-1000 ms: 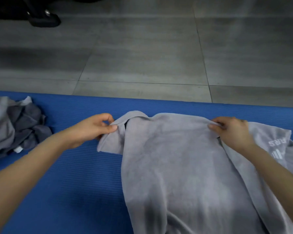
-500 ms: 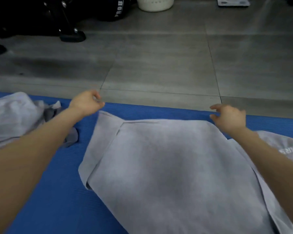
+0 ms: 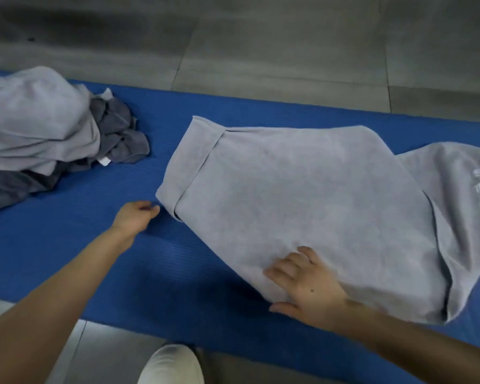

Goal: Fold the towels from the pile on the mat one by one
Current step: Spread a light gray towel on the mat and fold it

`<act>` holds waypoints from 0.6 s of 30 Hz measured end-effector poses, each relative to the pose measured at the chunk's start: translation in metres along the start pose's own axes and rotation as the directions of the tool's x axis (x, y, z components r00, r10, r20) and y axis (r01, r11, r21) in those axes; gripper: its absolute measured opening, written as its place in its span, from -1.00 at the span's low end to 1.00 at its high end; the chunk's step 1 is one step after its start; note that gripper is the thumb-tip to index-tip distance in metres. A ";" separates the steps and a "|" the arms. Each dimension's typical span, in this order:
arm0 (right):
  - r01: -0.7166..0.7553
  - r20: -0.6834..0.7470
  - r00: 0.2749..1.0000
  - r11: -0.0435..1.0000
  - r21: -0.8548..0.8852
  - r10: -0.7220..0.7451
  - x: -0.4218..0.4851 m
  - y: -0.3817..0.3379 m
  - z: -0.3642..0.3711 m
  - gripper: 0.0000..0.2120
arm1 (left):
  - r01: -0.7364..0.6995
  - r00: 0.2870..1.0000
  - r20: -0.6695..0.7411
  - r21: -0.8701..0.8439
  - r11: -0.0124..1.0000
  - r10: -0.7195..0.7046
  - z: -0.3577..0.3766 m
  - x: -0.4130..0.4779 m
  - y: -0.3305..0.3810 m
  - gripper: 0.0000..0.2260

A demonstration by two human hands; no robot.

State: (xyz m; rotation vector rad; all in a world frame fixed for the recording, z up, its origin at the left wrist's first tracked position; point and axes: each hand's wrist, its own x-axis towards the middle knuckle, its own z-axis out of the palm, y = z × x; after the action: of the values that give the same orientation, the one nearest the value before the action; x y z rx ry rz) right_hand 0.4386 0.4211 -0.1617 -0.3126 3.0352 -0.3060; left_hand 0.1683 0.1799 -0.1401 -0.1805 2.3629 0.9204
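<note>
From the head camera, the light grey towel (image 3: 302, 189) lies doubled over on the right half of the blue mat (image 3: 94, 245). The right hand (image 3: 308, 289) presses its near corner, fingers (image 3: 286, 264) straight and spread. The left hand (image 3: 135, 220), loosely curled and holding nothing, sits just beside the towel's left corner. The pile (image 3: 39, 128) lies at the mat's far left edge.

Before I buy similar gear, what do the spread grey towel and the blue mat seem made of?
Grey towel: probably soft microfibre or terry, matte; limp, rounded folds. Blue mat: likely foam or rubber, matte, with fine ribbed lines.
</note>
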 end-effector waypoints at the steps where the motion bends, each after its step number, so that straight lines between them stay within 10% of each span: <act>1: -0.017 0.060 0.998 0.999 -0.049 0.020 0.001 -0.005 0.004 -0.38 | 0.002 1.000 0.008 -0.068 0.998 -0.001 0.003 0.002 -0.002 -0.71; 7: -0.101 0.192 0.973 0.984 -0.150 0.130 0.008 -0.016 0.020 -0.56 | -0.115 0.988 -0.110 -0.088 0.989 0.105 0.016 0.017 -0.001 -0.72; 10: -0.156 0.006 0.988 0.988 -0.019 0.156 0.007 -0.017 0.013 -0.91 | -0.186 0.976 -0.130 -0.066 0.980 0.176 0.017 0.019 0.005 -0.79; 18: -0.497 -0.087 0.770 0.680 0.539 0.632 0.006 0.006 -0.032 -0.85 | -0.237 0.971 -0.088 -0.335 0.912 0.220 -0.007 -0.006 0.040 -0.80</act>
State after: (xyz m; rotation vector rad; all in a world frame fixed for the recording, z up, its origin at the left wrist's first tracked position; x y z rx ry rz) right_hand 0.4281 0.4320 -0.1324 0.7695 2.9330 -1.1000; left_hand 0.1571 0.2044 -0.1095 -0.0616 2.2820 1.4580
